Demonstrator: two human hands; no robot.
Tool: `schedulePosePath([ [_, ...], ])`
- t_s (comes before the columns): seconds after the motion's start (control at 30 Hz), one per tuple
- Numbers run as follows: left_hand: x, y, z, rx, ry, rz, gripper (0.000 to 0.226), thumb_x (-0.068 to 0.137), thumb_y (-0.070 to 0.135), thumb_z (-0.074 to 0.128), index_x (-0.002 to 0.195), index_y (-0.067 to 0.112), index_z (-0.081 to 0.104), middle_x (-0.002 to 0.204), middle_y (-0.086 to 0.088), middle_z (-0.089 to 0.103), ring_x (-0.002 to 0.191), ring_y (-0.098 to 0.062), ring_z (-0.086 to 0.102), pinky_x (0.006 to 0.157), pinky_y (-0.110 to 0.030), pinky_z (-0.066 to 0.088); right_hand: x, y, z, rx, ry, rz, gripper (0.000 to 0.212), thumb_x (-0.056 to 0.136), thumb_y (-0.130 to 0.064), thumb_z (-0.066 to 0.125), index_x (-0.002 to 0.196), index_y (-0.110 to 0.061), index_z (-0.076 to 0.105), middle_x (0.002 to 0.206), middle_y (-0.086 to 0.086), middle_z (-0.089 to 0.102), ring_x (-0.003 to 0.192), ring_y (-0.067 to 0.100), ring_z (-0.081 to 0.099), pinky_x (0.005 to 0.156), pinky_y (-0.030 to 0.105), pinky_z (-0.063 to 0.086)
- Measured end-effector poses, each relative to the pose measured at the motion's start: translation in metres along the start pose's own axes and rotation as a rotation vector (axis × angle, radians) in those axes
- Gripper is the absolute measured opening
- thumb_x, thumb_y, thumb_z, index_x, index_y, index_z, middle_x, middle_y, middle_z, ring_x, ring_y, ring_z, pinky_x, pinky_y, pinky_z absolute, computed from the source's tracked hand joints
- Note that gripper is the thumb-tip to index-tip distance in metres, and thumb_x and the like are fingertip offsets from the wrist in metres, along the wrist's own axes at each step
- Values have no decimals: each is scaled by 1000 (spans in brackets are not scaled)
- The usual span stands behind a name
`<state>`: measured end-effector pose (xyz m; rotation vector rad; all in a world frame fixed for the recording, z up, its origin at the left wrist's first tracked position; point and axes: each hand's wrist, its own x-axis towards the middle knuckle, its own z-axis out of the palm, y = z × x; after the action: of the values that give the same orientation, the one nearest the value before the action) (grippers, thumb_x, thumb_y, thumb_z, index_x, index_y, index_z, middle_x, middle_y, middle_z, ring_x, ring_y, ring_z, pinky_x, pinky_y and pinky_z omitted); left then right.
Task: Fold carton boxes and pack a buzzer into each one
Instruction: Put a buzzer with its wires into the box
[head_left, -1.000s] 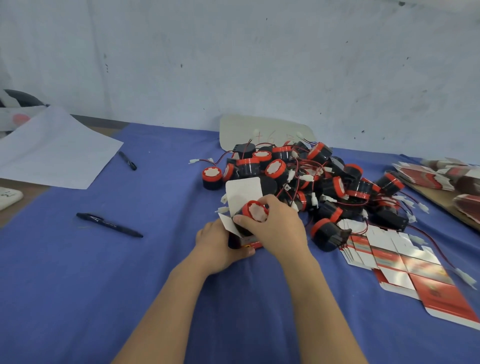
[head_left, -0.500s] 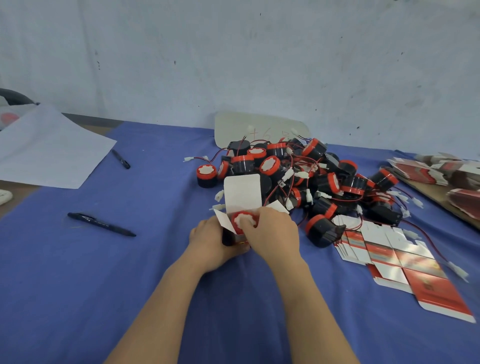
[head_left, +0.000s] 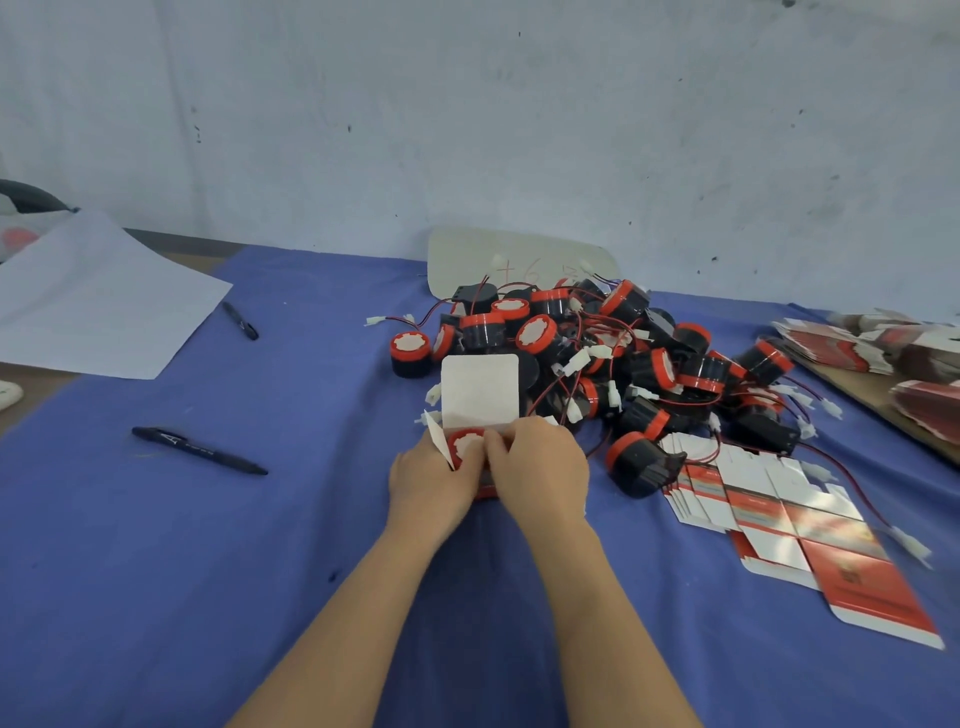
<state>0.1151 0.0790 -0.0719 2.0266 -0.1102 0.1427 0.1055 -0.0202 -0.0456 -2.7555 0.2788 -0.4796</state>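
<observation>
A small carton box (head_left: 479, 392) stands on the blue cloth (head_left: 156, 545) with its white lid flap upright. Inside its mouth sits a red-topped black buzzer (head_left: 466, 444), only the top showing. My left hand (head_left: 434, 478) grips the box from the left side. My right hand (head_left: 540, 470) covers the box's right side, its fingers curled over the top edge next to the buzzer. A heap of several black and red buzzers (head_left: 623, 358) with red wires lies just behind. Flat unfolded cartons (head_left: 779, 514) are fanned out to the right.
Two black pens (head_left: 200, 451) (head_left: 240, 321) lie on the cloth at left, near a white paper sheet (head_left: 93, 301). More flat cartons (head_left: 893, 348) are stacked on a board at far right. A pale oval card (head_left: 519, 257) leans against the wall.
The buzzer has gone down from above the box into its mouth. My right hand has lowered with it and now sits over the box's right side.
</observation>
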Motion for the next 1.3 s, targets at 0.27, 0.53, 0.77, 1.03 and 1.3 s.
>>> schedulePosePath([
  [0.27, 1, -1, -5, -49, -64, -41, 32, 93, 31, 55, 125, 24, 49, 118, -2, 63, 112, -25, 56, 104, -45, 41, 16, 34, -17, 1128, 246, 376, 49, 93, -21, 58, 139, -16, 41, 114, -7, 62, 100, 10, 55, 95, 33, 47],
  [0.53, 1, 1, -6, -36, -95, -52, 41, 93, 34, 56, 132, 24, 46, 122, -3, 61, 116, -25, 55, 103, -45, 43, 14, 31, -24, 923, 275, 67, 24, 93, -27, 59, 118, -26, 60, 80, -5, 64, 64, -1, 50, 65, 14, 42],
  [0.77, 1, 3, -8, -29, -78, -51, 35, 93, 33, 56, 125, 22, 52, 115, -4, 65, 109, -25, 59, 97, -45, 47, 2, 14, -33, 555, 4, -117, 14, 90, -29, 61, 88, -18, 69, 79, -2, 65, 72, 10, 57, 64, 24, 47],
  [1.03, 1, 4, -8, -26, -82, -40, 36, 93, 34, 57, 126, 20, 52, 116, -4, 65, 109, -25, 59, 97, -45, 47, 1, 20, -44, 471, -223, -125, 40, 99, -15, 40, 137, -24, 49, 94, 2, 70, 49, -5, 49, 50, 12, 41],
  [1.3, 1, 5, -8, -11, -80, -20, 34, 92, 29, 56, 125, 20, 54, 114, -4, 66, 106, -24, 61, 96, -44, 48, 3, 17, -51, 156, -223, -91, 37, 88, -2, 42, 106, -26, 64, 105, -5, 68, 105, 19, 56, 98, 42, 40],
])
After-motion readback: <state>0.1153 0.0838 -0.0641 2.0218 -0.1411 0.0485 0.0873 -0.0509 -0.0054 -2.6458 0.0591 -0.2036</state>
